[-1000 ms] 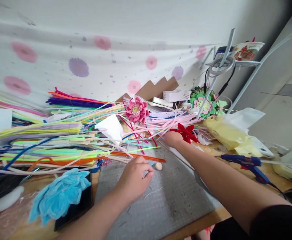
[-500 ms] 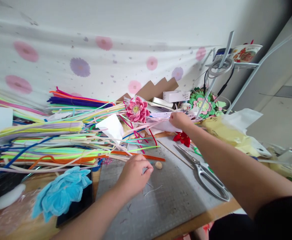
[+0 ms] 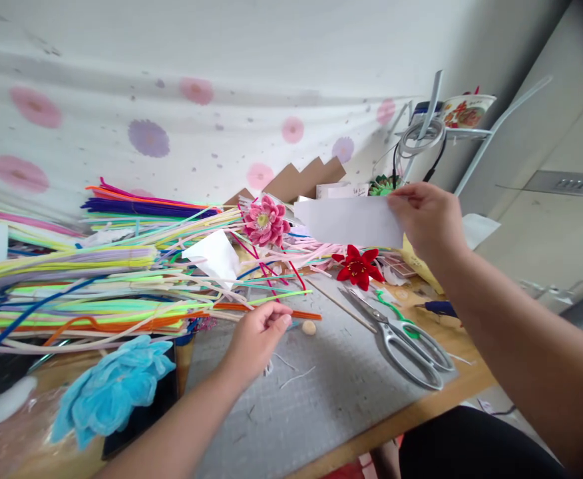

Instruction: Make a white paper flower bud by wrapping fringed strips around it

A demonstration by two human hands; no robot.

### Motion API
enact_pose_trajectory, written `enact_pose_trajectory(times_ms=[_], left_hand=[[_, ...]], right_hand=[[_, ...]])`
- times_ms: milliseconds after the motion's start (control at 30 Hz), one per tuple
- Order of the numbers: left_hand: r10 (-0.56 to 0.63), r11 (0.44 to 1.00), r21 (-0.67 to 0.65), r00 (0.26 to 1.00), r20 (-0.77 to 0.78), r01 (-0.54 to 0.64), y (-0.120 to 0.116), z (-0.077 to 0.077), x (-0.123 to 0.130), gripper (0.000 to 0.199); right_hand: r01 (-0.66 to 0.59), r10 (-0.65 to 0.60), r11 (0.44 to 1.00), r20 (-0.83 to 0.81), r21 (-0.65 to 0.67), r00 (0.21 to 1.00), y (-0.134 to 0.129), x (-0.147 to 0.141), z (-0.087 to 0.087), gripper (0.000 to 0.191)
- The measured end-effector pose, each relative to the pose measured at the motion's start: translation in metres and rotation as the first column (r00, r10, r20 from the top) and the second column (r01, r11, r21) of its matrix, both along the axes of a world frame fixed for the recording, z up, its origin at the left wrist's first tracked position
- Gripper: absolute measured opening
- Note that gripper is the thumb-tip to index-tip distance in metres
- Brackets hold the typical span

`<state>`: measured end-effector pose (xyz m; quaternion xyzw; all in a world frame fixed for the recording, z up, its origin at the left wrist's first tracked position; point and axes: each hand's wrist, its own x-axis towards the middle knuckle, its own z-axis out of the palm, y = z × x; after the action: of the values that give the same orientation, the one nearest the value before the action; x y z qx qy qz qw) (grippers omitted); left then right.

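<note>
And here we are, our right hand point(image 3: 404, 199) up in the air, thumb and fingers pinched on the right end of a white paper strip point(image 3: 349, 223)! Taking our left hand point(image 3: 266, 329) as the clock's centre, that strip is out at 1 o'clock, above the pink strands point(image 3: 321, 251). Our left hand hovers over the grey mat point(image 3: 321, 412), fingers curled and thumb close to the forefinger, a narrow gap at most; whether it grips anything, we can't tell. White strands point(image 3: 269, 367) show right under it.

Round the dial we go: pink flower point(image 3: 265, 221) at 12, red flower point(image 3: 357, 267) at 2, small pale ball point(image 3: 309, 328) near us at 3. Farther out at 3, the scissors point(image 3: 396, 339) lie on the mat, blades toward 10, a thin stick point(image 3: 341, 305) just beside them. Over at 8 we've got the fluffy blue flower point(image 3: 114, 389), and at 10, bundles of coloured stems point(image 3: 76, 263)!
</note>
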<state>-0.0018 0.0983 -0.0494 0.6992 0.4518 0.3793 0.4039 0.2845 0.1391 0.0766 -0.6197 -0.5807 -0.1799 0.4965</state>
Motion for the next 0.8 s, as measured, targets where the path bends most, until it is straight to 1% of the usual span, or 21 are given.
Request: enact_pose_trajectory(times_ms=[33, 67, 100, 133, 167, 200, 233, 267, 300, 333, 400, 433, 467, 533, 567, 600, 633, 700, 733, 767, 800], left_hand=[[-0.048, 0.997, -0.061, 0.995, 0.09, 0.053, -0.004, 0.002, 0.001, 0.032], [-0.113, 0.979, -0.141, 0.967, 0.228, 0.148, -0.009, 0.005, 0.002, 0.037], [-0.168, 0.941, -0.211, 0.905, 0.391, 0.266, -0.014, 0.007, 0.003, 0.045], [-0.207, 0.889, -0.251, 0.824, 0.527, 0.383, -0.019, 0.009, 0.004, 0.056], [-0.218, 0.837, -0.271, 0.743, 0.633, 0.476, -0.023, 0.01, 0.006, 0.065], [-0.206, 0.801, -0.276, 0.677, 0.706, 0.531, -0.027, 0.01, 0.007, 0.07], [-0.17, 0.784, -0.287, 0.636, 0.753, 0.55, -0.029, 0.01, 0.008, 0.07], [-0.111, 0.785, -0.317, 0.624, 0.774, 0.532, -0.029, 0.009, 0.009, 0.066], [-0.032, 0.799, -0.363, 0.636, 0.771, 0.479, -0.029, 0.008, 0.01, 0.059], [0.057, 0.815, -0.418, 0.662, 0.748, 0.402, -0.027, 0.008, 0.011, 0.051], [0.216, 0.828, -0.512, 0.71, 0.67, 0.231, -0.023, 0.007, 0.013, 0.038], [0.266, 0.829, -0.534, 0.725, 0.635, 0.164, -0.021, 0.007, 0.013, 0.035], [0.291, 0.832, -0.541, 0.734, 0.613, 0.122, -0.019, 0.007, 0.014, 0.034], [0.289, 0.842, -0.53, 0.749, 0.596, 0.097, -0.018, 0.007, 0.014, 0.035], [0.269, 0.85, -0.516, 0.759, 0.593, 0.102, -0.018, 0.007, 0.014, 0.035], [0.238, 0.859, -0.499, 0.771, 0.59, 0.117, -0.019, 0.006, 0.014, 0.034], [0.198, 0.865, -0.481, 0.784, 0.588, 0.143, -0.021, 0.005, 0.013, 0.034], [0.097, 0.861, -0.458, 0.815, 0.571, 0.219, -0.024, 0.003, 0.013, 0.034], [0.051, 0.854, -0.455, 0.829, 0.556, 0.253, -0.025, 0.002, 0.012, 0.034], [0.017, 0.847, -0.454, 0.84, 0.542, 0.276, -0.026, 0.002, 0.012, 0.034], [-0.003, 0.845, -0.453, 0.849, 0.529, 0.285, -0.026, 0.002, 0.011, 0.035]], right_hand=[[0.019, -0.018, 0.998, -0.01, 0.066, 1.0, -0.018, -0.007, -0.012, 0.025], [0.047, -0.046, 0.985, -0.006, 0.167, 0.999, -0.035, -0.015, -0.025, 0.022], [-0.048, 0.016, 0.957, 0.113, 0.287, 0.993, -0.051, -0.026, -0.039, 0.015], [-0.259, 0.161, 0.915, 0.308, 0.308, 0.938, -0.065, -0.037, -0.051, 0.015], [-0.498, 0.349, 0.844, 0.501, 0.2, 0.792, -0.077, -0.049, -0.062, 0.018], [-0.643, 0.466, 0.761, 0.615, 0.089, 0.636, -0.085, -0.06, -0.071, 0.017], [-0.709, 0.508, 0.704, 0.672, 0.036, 0.539, -0.09, -0.07, -0.078, 0.015], [-0.739, 0.531, 0.673, 0.701, -0.008, 0.476, -0.093, -0.077, -0.083, 0.013], [-0.753, 0.552, 0.656, 0.711, -0.047, 0.436, -0.095, -0.082, -0.086, 0.013], [-0.753, 0.582, 0.651, 0.697, -0.092, 0.418, -0.095, -0.084, -0.088, 0.012], [-0.758, 0.686, 0.626, 0.591, -0.182, 0.425, -0.095, -0.081, -0.09, 0.012], [-0.767, 0.74, 0.608, 0.496, -0.205, 0.454, -0.095, -0.077, -0.09, 0.015], [-0.772, 0.776, 0.602, 0.375, -0.203, 0.507, -0.095, -0.072, -0.091, 0.019], [-0.749, 0.766, 0.642, 0.079, -0.165, 0.638, -0.094, -0.064, -0.092, 0.026], [-0.726, 0.725, 0.662, -0.088, -0.187, 0.683, -0.093, -0.061, -0.093, 0.028], [-0.715, 0.668, 0.655, -0.254, -0.245, 0.7, -0.091, -0.06, -0.094, 0.029], [-0.728, 0.606, 0.609, -0.407, -0.314, 0.683, -0.089, -0.06, -0.095, 0.031], [-0.803, 0.48, 0.442, -0.65, -0.401, 0.589, -0.087, -0.064, -0.097, 0.033], [-0.831, 0.417, 0.37, -0.725, -0.415, 0.547, -0.086, -0.067, -0.097, 0.031], [-0.848, 0.367, 0.33, -0.772, -0.414, 0.519, -0.086, -0.071, -0.097, 0.027], [-0.855, 0.324, 0.319, -0.801, -0.408, 0.503, -0.086, -0.073, -0.097, 0.023]])
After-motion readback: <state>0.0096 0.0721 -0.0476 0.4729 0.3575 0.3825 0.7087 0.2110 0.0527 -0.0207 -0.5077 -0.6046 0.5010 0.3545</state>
